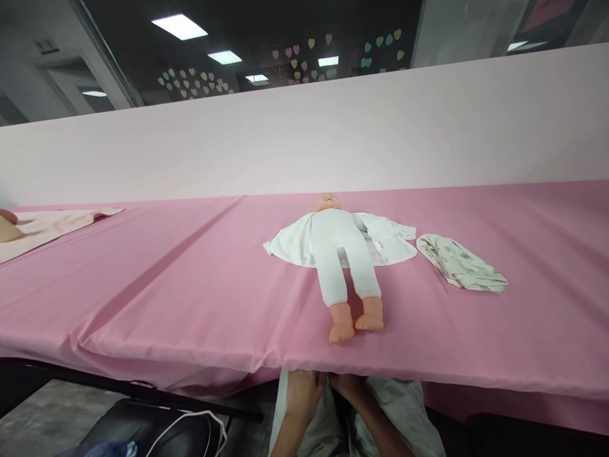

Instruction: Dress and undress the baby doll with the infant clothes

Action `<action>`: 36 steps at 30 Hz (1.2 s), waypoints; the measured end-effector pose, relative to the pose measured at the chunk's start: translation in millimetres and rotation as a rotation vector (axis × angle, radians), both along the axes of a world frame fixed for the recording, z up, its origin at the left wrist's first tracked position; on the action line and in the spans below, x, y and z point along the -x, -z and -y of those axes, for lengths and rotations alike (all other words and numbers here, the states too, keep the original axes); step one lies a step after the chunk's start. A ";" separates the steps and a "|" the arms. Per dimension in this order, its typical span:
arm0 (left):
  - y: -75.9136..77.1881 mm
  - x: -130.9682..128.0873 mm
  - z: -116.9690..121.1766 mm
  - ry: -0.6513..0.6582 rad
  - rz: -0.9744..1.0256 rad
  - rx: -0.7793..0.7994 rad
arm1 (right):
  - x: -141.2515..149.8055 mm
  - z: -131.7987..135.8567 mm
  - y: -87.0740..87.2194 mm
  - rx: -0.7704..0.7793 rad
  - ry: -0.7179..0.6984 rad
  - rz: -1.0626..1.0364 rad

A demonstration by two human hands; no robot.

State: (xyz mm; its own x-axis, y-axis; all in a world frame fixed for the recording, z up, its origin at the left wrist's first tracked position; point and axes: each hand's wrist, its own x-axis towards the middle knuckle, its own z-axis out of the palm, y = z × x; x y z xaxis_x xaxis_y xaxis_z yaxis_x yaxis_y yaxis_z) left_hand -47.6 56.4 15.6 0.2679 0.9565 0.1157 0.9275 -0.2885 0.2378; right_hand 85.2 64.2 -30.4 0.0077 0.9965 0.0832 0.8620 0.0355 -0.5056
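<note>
On the pink-covered table a baby doll (335,238) lies on its back, feet towards me, in a white cloth body with bare feet. An opened white baby shirt (295,241) is spread beneath it. To its right lies a folded patterned cloth (459,263), pale with green print. Below the table's front edge, my left hand (304,388) and my right hand (348,386) rest over my lap, close together and apart from the doll. The cloth edge and the angle hide most of their fingers, so whether they hold anything cannot be seen.
The pink tablecloth (190,285) hangs over the front edge. At the far left a pale pink cloth (57,228) lies beside part of another doll (9,228). Behind stands a low white wall (304,139) with glass above. A black chair (143,425) with a white cable (190,416) is lower left.
</note>
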 end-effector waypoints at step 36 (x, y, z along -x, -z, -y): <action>5.8 1.1 -1.4 0.014 0.013 -0.038 | 2.6 -4.1 19.3 -0.422 0.049 0.036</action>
